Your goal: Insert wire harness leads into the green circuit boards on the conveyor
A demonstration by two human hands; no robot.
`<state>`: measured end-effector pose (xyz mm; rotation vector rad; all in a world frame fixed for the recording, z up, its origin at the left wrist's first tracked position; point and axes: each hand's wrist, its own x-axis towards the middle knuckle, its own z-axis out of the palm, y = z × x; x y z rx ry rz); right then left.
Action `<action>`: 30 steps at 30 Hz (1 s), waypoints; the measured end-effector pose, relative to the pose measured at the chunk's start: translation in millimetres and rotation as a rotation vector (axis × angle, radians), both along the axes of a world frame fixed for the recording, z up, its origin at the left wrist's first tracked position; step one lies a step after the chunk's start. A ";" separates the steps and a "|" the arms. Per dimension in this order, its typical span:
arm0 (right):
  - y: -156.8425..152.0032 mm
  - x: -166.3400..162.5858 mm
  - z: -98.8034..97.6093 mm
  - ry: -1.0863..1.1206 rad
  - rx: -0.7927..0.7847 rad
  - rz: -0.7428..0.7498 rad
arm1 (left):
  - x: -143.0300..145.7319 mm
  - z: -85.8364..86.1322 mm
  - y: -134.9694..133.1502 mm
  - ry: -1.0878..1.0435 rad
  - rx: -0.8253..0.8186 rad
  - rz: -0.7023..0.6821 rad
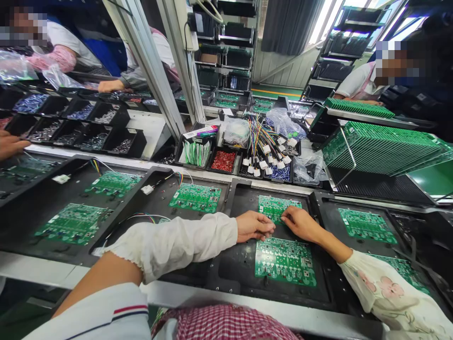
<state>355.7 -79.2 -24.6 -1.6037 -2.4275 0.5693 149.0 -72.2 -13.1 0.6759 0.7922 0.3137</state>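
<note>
My left hand (254,226) hovers over the black tray (241,197), between two green circuit boards, its thumb and fingers pressed together. Whatever is in that pinch, if anything, is too small to name. My right hand (300,223) is at the right edge of the upper circuit board (271,206), fingers curled in and tips brought together; their contents are hidden. Nearer to me, the lower circuit board (284,262) lies flat in the same tray, just below both hands. Part of the upper board is covered by my fingers.
Neighbouring trays hold more boards, such as the left one (196,196), with wired connectors (147,189). Behind stand bins of red components (223,161) and a bundle of wire harnesses (264,137). A rack of green boards (385,148) stands at right. Co-workers sit across and beside the line.
</note>
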 end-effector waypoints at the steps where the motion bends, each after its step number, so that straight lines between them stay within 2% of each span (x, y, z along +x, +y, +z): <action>1: -0.3 0.0 -0.4 -0.006 0.004 0.002 | 0.0 0.5 -0.2 0.007 0.020 0.010; 7: 0.9 1.2 -1.3 -0.013 -0.009 -0.016 | 2.2 2.3 -0.1 0.037 -0.045 0.048; 12: -7.0 -7.4 21.1 0.120 -0.065 0.046 | 8.0 -0.4 0.4 0.033 -0.078 0.014; 15: -14.9 -11.9 33.4 0.205 -0.047 0.096 | 13.5 1.3 -2.8 0.027 -0.100 -0.003; 17: -17.0 -6.9 33.0 0.132 0.003 0.063 | 15.4 3.6 -5.8 0.027 -0.091 -0.022; 20: -15.8 11.5 22.3 -0.132 0.084 -0.081 | 13.3 5.8 -8.8 0.046 -0.059 -0.066; 22: -14.6 22.7 14.6 -0.268 0.106 -0.119 | 10.2 5.9 -9.4 0.057 -0.051 -0.090; 25: -14.4 28.7 9.2 -0.338 0.122 -0.106 | 6.5 5.2 -9.7 0.036 -0.047 -0.106; 30: -16.3 22.5 11.7 -0.390 0.134 -0.106 | 2.3 5.1 -11.3 0.041 -0.009 -0.090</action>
